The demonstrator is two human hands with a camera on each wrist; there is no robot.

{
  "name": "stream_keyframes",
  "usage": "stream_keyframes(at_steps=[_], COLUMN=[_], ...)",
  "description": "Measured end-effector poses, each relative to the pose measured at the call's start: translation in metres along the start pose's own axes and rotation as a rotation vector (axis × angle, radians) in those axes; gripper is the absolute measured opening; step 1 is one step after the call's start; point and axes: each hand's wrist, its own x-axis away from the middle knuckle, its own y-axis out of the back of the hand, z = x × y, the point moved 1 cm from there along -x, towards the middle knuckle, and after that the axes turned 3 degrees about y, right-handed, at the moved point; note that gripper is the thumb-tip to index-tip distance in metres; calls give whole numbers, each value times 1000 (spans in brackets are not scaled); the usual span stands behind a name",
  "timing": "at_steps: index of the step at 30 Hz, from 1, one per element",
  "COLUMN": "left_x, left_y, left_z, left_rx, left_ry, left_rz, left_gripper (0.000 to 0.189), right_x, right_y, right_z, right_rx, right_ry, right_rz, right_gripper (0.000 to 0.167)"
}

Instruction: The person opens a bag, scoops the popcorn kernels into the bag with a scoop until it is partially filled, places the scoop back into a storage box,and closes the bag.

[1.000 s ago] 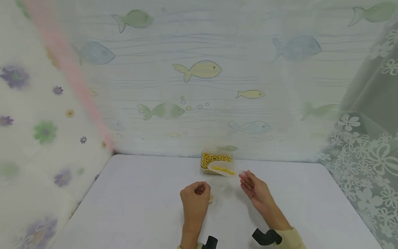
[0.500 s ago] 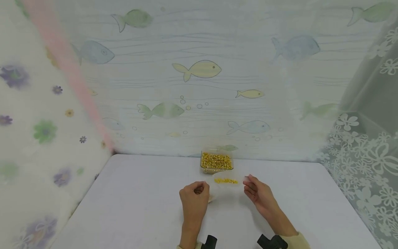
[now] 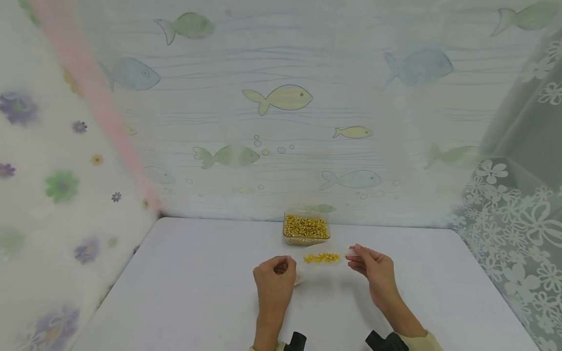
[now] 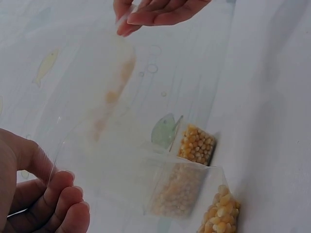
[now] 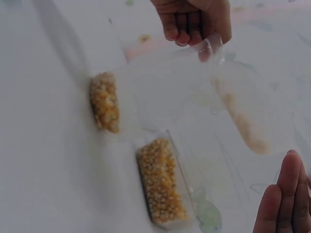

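Observation:
My left hand (image 3: 275,282) pinches the top edge of a clear plastic bag (image 5: 160,85), which hangs down with corn kernels (image 4: 221,212) gathered at its bottom. In my right hand (image 3: 376,275) a translucent pale scoop (image 3: 322,247) is held by its handle between thumb and fingers. A row of yellow kernels (image 3: 322,258) lies in the scoop, roughly level between the two hands. In the right wrist view the scoop's end (image 5: 233,75) overlaps the bag's upper part near the left hand. Both wrist views show the scoop blurred.
Behind the scoop, a clear plastic box (image 3: 306,241) full of corn kernels stands near the back edge of the white table (image 3: 202,273). A fish-patterned curtain (image 3: 281,161) hangs behind the table, with flowered cloths at either side.
My right hand has drawn the loaded scoop back from in front of the box toward me and slightly right, and the scoop has turned more level. My left hand stays almost still.

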Motion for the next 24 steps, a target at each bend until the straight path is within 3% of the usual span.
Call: stream_keyframes(at_steps=[7,15,24], left_x=[1,1,1], left_y=[0,-1,-1], left_z=[0,-1,-1], left_rx=[14,15,16], left_ry=[-24,-25,-11], left_rz=[-13,-13,-3], left_gripper=[13,13,13], right_x=[5,10,21], right_y=[-5,-6,-12], right_z=[11,17,22], right_rx=[109,195,266], right_ry=[55,100,320], right_rz=[1,-3,34], right_gripper=[35,34,23])
